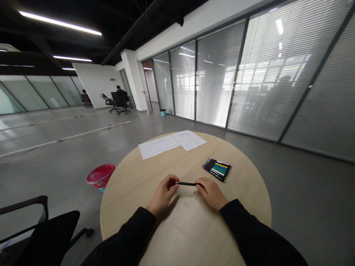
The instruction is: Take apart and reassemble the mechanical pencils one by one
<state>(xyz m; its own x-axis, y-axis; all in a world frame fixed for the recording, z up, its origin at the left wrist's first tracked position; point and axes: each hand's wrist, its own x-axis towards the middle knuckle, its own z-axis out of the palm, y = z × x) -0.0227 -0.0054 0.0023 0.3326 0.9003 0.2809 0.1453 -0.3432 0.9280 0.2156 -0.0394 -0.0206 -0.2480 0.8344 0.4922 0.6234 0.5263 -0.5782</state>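
Note:
Between my two hands a black pen (187, 183) lies roughly level, just above the round wooden table (183, 229). My left hand (166, 190) pinches its silvery end between thumb and fingers. At the pen's other end, my right hand (210, 192) has its fingers closed around the barrel, hiding that tip. Right of my right hand, a row of several pens (217, 170) lies side by side on the table, with black ends and white, yellow, blue and green middles.
Two white paper sheets, one blank-looking (158, 146) and one printed (190, 139), lie at the table's far edge. A red-lined bin (100, 175) stands on the floor at left, near a black chair (41, 236). People sit in the far background.

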